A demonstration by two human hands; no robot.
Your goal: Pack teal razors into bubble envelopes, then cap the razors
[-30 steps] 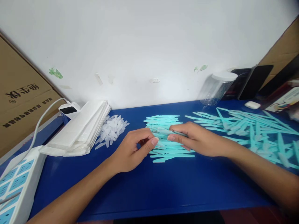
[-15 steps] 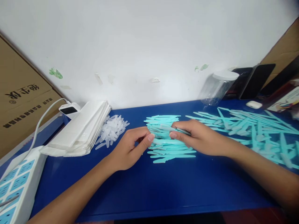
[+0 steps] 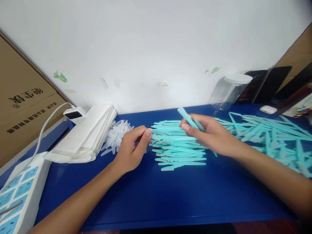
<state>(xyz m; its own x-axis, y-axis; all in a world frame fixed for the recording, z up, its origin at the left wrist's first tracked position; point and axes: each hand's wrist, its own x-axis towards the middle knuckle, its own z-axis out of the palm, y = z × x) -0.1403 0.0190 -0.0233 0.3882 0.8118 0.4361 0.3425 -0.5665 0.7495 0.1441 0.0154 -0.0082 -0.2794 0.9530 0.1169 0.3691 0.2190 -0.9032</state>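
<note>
Turquoise eyebrow razors [image 3: 181, 151] lie side by side in a loose stack at the middle of the blue table. My left hand [image 3: 135, 146] is closed at the stack's left side, thumb and forefinger pinching the end of one razor. My right hand [image 3: 211, 133] is wrapped around a few more eyebrow razors [image 3: 186, 115], their ends sticking up past its fingers over the right part of the stack. A larger scattered pile of the same razors [image 3: 270, 133] spreads to the right, partly behind my right forearm.
Small translucent caps [image 3: 117, 135] lie heaped left of the stack, beside white paper-like sleeves [image 3: 83, 136]. A power strip [image 3: 21, 191] and a corded white device [image 3: 74, 113] stand farther left. A clear lidded jar [image 3: 229, 92] and a dark phone [image 3: 271, 84] stand at the back right.
My right hand has lifted slightly and turned its razors so their ends point up. My left hand has drawn a little to the left.
</note>
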